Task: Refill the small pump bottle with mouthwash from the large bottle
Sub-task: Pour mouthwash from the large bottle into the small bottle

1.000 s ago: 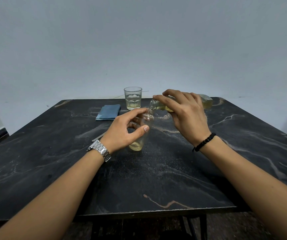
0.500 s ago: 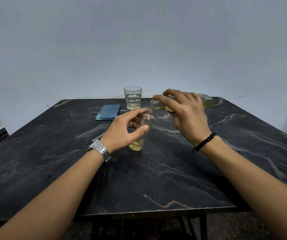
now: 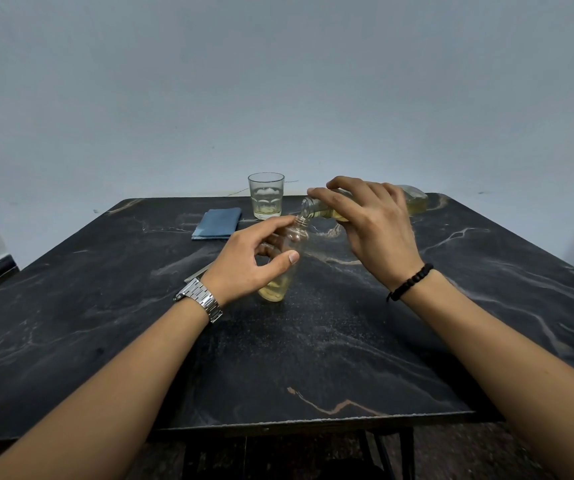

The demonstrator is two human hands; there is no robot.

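Note:
The small clear bottle [image 3: 284,268] stands on the black marble table [image 3: 313,358] with its pump off and a little yellowish liquid at its bottom. My left hand [image 3: 247,263] is wrapped around its body. My right hand [image 3: 370,226] grips the large clear bottle [image 3: 415,202] of yellowish mouthwash, tipped almost flat. The large bottle's open mouth rests just over the small bottle's threaded neck. Most of the large bottle is hidden behind my right hand.
A drinking glass [image 3: 266,195] with a little yellowish liquid stands at the table's far edge. A folded blue cloth [image 3: 217,223] lies left of it. Part of a thin pale object [image 3: 197,273] shows beside my left wrist. A grey wall rises behind the table.

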